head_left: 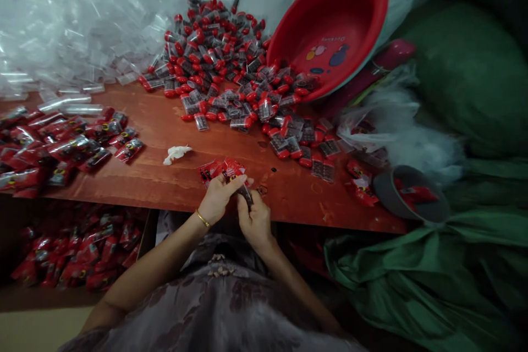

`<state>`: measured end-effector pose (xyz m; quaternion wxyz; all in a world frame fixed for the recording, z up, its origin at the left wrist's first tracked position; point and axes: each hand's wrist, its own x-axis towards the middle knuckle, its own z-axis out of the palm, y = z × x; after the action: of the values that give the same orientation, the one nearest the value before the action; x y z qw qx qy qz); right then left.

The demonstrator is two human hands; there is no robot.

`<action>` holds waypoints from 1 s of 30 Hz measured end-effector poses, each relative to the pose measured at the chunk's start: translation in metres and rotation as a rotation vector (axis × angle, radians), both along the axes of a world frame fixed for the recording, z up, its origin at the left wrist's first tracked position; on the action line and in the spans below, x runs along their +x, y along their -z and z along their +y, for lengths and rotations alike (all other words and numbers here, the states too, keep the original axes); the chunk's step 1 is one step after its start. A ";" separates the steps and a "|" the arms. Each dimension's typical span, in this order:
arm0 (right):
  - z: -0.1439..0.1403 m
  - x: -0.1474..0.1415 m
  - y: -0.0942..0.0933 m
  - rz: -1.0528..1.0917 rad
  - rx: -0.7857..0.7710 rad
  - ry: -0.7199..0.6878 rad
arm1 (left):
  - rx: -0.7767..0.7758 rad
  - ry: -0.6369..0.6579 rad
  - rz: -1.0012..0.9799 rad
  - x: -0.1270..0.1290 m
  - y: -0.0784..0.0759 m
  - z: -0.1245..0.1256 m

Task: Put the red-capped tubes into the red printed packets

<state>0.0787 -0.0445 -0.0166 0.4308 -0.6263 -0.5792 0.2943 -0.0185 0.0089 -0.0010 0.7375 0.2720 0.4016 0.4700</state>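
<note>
My left hand (pixel 217 199), with a gold bangle at the wrist, is closed over the table's front edge. Its thumb and fingers pinch a red printed wrapper (pixel 234 166). My right hand (pixel 256 219) is closed just beside it, its thumb and fingers around a small dark container (pixel 246 193) whose upper end meets my left fingers. Whether that end sits inside the wrapper is hidden by the fingers. More red wrappers (pixel 209 169) lie on the table right behind my left hand.
Small clear containers with red caps (pixel 214 55) are heaped at the back, by a tilted red basin (pixel 350 22). Clear plastic sleeves (pixel 74 27) pile up at left, near filled red packets (pixel 61 143). A box of packets (pixel 82 253) stands below. A grey bowl (pixel 388 192) sits at right.
</note>
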 end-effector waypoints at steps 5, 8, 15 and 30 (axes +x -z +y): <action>0.006 -0.003 0.001 0.195 -0.060 -0.019 | 0.052 0.068 0.038 0.000 0.008 -0.004; 0.006 -0.002 0.003 0.476 -0.196 -0.111 | 0.024 0.182 0.023 -0.006 0.008 -0.004; 0.002 0.007 -0.001 0.474 -0.196 -0.117 | -0.008 0.172 -0.022 -0.006 0.004 -0.007; 0.109 0.064 0.008 -0.693 0.178 0.218 | -0.138 -0.253 0.204 -0.138 -0.017 0.039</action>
<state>0.1426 0.0641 -0.0251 0.2908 -0.7067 -0.6440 -0.0345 -0.1568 0.0484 0.0161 0.6449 0.2140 0.5366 0.5004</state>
